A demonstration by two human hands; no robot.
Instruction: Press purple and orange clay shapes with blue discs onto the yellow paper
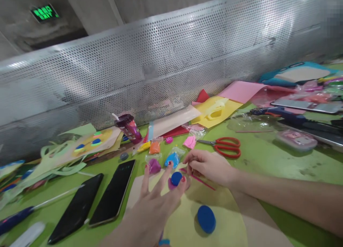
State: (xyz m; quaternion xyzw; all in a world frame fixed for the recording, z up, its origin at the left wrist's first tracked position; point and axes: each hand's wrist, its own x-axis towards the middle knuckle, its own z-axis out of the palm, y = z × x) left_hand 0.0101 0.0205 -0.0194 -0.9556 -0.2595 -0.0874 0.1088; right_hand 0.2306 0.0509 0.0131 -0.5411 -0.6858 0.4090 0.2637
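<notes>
A round yellow sheet lies on a pale sheet, with a blue oval piece near its middle. My left hand rests spread over its left part, the thumb touching a small blue disc that sits on a purple piece. Just right of that, my right hand is closed, thumb and fingertips together beside a thin pink strip; what the fingertips hold is too small to make out. Beyond the fingers are a blue clay bag and a purple clay bag.
Red-handled scissors lie beyond my right hand. Two black phones are at the left, a purple cup stands farther back, and a clear case lies right. Coloured papers line the perforated metal barrier.
</notes>
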